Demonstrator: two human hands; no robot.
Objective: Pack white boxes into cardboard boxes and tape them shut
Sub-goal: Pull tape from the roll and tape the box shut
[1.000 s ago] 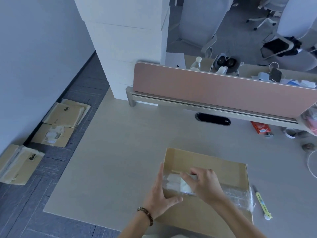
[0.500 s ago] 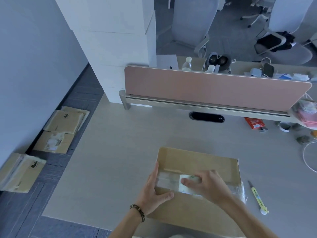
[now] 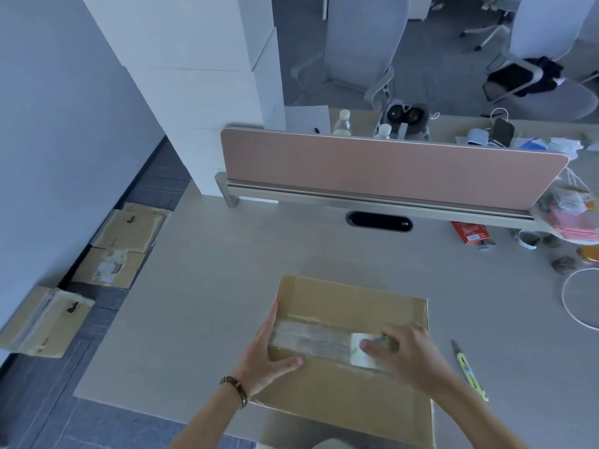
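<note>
We see a brown cardboard box (image 3: 353, 361) lying flat on the desk (image 3: 227, 286), at the near edge, a bit right of the middle. Its flaps are down. A strip of clear tape (image 3: 311, 340) runs across the top, left to right.

Our left hand (image 3: 269, 354) lies on the left end of the box w/ fingers straight and flat; the thumb presses the top just below the tape. There's a bead bracelet (image 3: 235, 388) on that wrist.

Our right hand (image 3: 405, 358) holds the tape roll (image 3: 366, 351) on the box top, fingers curled round it, at the right end of the strip.

A yellow cutter (image 3: 468, 371) lies on the desk just right of the box, not touching it. Further back by the right edge are a red packet (image 3: 470, 231), some small bits & a white loop of wire (image 3: 565, 296). A pink divider (image 3: 389, 166) stands along the far edge of the desk.

On the floor, left of the desk, by the wall, are 3 flat brown boxes (image 3: 126, 231). We can't see any white boxes for packing; the cardboard box is shut, so we can't tell what's inside.
</note>
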